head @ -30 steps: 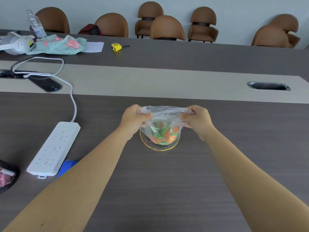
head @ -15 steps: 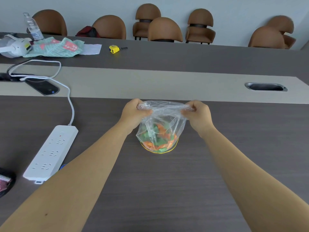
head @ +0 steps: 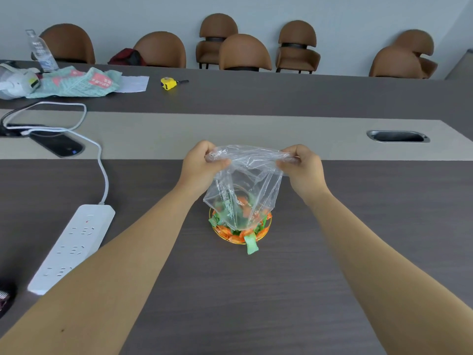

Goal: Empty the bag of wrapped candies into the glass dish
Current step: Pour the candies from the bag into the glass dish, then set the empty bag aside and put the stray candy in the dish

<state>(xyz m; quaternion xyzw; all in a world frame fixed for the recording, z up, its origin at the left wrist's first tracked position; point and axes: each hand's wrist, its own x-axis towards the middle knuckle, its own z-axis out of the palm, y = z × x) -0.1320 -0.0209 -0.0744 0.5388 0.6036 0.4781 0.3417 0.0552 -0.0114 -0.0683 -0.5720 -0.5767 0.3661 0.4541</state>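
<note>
Head view: bag [head: 243, 185] under both-hand grip

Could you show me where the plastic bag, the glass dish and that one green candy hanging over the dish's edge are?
plastic bag [head: 245, 185]: head view, on its clear front wall.
glass dish [head: 266, 231]: head view, on its gold rim, right side.
green candy [head: 251, 245]: head view, on the wrapper's middle.

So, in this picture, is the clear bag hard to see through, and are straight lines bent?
Head view: the bag shows white glare streaks and creases, so candies behind look hazy; the table's far edge and the chairs tilt and curve from the wide lens.
</note>
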